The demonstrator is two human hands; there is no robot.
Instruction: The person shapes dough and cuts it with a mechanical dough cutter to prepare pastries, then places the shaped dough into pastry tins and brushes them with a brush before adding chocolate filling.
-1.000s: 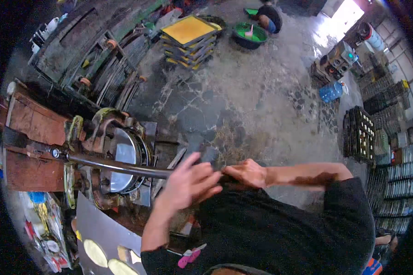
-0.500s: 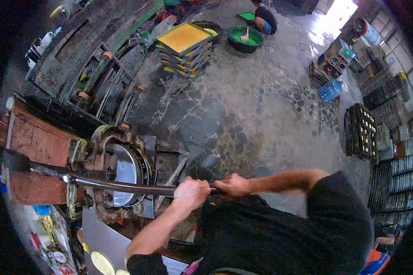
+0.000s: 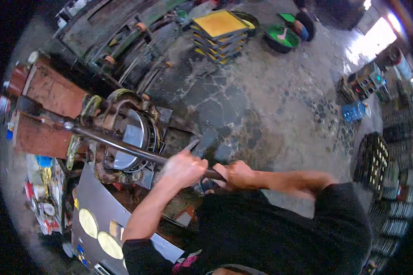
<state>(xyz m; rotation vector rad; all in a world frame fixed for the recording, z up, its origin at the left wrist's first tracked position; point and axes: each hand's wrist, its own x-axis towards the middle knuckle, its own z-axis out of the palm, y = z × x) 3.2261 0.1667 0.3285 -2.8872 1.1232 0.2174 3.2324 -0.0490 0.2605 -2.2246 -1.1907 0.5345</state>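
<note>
We clasp the bar (image 3: 119, 145) at its free end, left hand (image 3: 183, 168) and right hand (image 3: 237, 175) both closed round it; it juts from the press (image 3: 106, 161); we judge it stiff, heavy, perhaps greasy.

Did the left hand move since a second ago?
Yes. The left hand was open above the metal bar; now it has come down and closed around it, beside the rusty press.
</note>
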